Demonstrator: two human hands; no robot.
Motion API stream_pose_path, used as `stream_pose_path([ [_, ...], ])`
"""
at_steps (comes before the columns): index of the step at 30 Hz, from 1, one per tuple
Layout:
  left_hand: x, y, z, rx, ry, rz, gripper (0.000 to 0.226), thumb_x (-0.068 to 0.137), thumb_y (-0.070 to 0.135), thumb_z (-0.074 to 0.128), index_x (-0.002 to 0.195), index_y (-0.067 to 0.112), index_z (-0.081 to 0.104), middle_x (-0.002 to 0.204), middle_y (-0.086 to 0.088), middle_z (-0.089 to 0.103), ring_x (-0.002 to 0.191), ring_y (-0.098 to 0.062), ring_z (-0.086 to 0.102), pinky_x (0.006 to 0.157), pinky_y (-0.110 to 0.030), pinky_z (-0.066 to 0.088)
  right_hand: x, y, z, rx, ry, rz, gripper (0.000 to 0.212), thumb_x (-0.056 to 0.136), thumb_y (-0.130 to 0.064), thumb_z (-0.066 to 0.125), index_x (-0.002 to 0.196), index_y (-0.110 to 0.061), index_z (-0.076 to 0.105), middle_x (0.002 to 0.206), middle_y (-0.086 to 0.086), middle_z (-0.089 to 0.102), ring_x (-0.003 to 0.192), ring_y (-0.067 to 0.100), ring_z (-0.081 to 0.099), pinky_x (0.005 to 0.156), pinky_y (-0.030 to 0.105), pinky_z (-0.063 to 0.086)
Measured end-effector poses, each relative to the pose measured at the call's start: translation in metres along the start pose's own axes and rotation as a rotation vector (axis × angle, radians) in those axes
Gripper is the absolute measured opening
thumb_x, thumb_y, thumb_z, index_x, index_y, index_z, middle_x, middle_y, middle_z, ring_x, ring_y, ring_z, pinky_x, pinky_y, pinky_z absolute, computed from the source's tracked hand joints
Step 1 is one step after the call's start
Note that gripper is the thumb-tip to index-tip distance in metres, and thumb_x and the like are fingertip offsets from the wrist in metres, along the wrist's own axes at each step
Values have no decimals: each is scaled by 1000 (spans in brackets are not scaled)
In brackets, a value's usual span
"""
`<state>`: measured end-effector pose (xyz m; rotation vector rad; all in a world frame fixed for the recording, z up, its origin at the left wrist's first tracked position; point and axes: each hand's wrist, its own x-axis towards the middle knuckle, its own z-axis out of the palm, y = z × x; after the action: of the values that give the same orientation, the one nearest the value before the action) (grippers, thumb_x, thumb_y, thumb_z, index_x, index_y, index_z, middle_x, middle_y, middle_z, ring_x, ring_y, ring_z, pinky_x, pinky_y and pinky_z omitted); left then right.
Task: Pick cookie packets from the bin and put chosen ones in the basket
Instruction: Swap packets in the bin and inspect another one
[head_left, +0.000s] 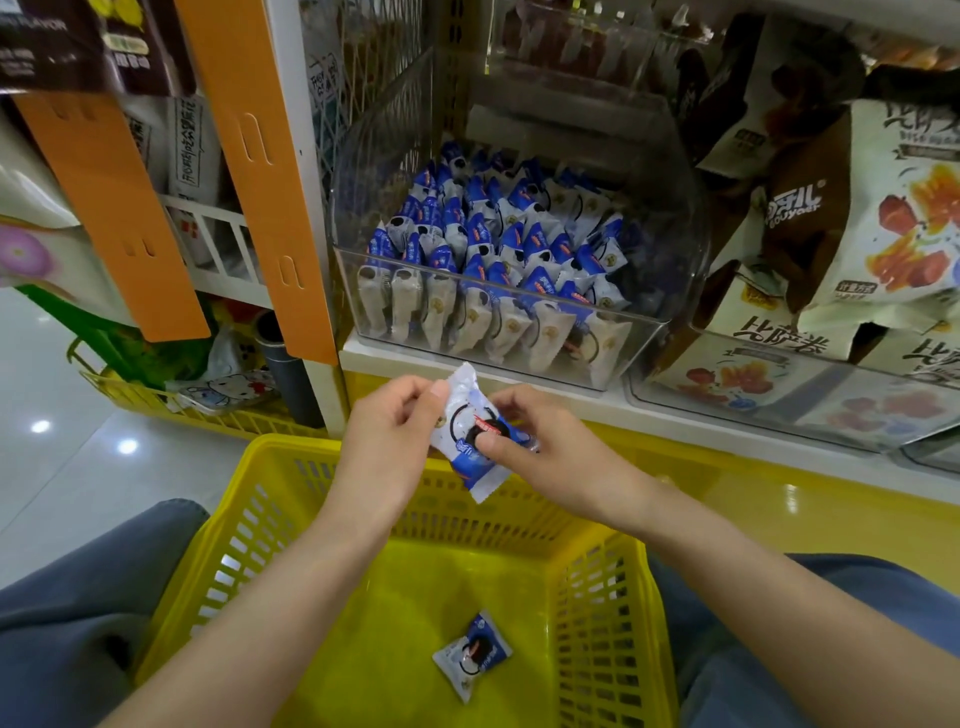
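Shop shelving stands behind, and before it your left hand pinches the top of a packet while your right hand grips its middle, above the basket holding another packet, below the stocked bin.

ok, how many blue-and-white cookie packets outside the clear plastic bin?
2: held packet between left hand and right hand over the yellow plastic basket; loose packet on its floor. Arms may hide more.
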<state>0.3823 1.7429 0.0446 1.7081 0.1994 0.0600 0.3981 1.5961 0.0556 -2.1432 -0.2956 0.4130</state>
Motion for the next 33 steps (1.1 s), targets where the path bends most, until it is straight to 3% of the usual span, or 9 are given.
stream_pose_path([
  [5, -5, -1, 1, 216, -59, 204, 23, 92, 17, 53, 70, 21, 58, 62, 5, 61, 56, 1, 52, 50, -10, 38, 0, -3, 4, 67, 146, -80, 15, 89, -30, 58, 85, -15, 60, 75, -1, 64, 74, 12, 61, 73, 33, 52],
  [10, -3, -1, 5, -36, -72, 10, 12, 91, 16, 54, 82, 16, 62, 75, -2, 68, 71, -13, 64, 68, -31, 52, 6, -3, 0, 265, 212, 53, 17, 88, -23, 60, 74, -13, 59, 74, 7, 65, 69, 21, 65, 62, 34, 53],
  [12, -4, 0, 4, -52, -66, -6, 14, 91, 17, 54, 81, 14, 62, 73, -3, 68, 69, -12, 64, 68, -35, 54, 6, -4, -1, 401, 157, 82, 12, 90, -18, 59, 80, -10, 61, 80, 9, 66, 66, 11, 62, 58, 23, 51],
  [17, -5, 1, 3, -8, -74, 2, 20, 92, 20, 53, 75, 13, 60, 69, -9, 63, 66, -16, 59, 67, -41, 49, 2, -4, 0, 83, 201, -150, 8, 88, -17, 60, 82, -20, 63, 73, -11, 62, 68, 0, 54, 66, 20, 46],
  [23, -3, 0, 4, -57, -104, -58, 20, 92, 21, 53, 76, 11, 60, 66, -3, 63, 63, -9, 60, 59, -27, 49, -2, -2, -1, -291, 321, -387, 9, 88, -26, 60, 87, -18, 64, 80, -8, 60, 75, 5, 53, 66, 19, 45],
  [26, -1, -4, 6, -52, -102, -81, 12, 92, 23, 53, 86, 13, 58, 79, -2, 66, 73, -10, 63, 64, -22, 51, -2, -1, -1, -260, 369, -354, 8, 89, -25, 59, 86, -20, 64, 79, -10, 60, 77, 5, 54, 63, 15, 44],
  [28, 2, -9, 6, 109, -50, -45, 11, 90, 25, 57, 92, 15, 53, 89, 0, 60, 77, -10, 58, 67, -18, 47, -1, 0, -3, -172, 437, -299, 7, 90, -23, 58, 85, -20, 63, 78, -12, 60, 77, 4, 57, 64, 14, 46],
  [30, 2, -11, 3, 281, -6, 26, 11, 88, 25, 59, 87, 20, 49, 86, 2, 53, 70, -6, 49, 58, -11, 39, 0, 0, -6, -59, 487, -237, 6, 91, -21, 56, 86, -19, 61, 79, -12, 60, 78, 5, 60, 66, 24, 54],
  [33, 3, -12, 0, 305, -59, 27, 17, 92, 28, 53, 75, 24, 52, 74, 3, 53, 66, -10, 51, 59, -18, 41, -2, -1, -9, 42, 501, -203, 6, 91, -19, 55, 87, -21, 59, 78, -11, 61, 79, 6, 61, 70, 34, 56],
])
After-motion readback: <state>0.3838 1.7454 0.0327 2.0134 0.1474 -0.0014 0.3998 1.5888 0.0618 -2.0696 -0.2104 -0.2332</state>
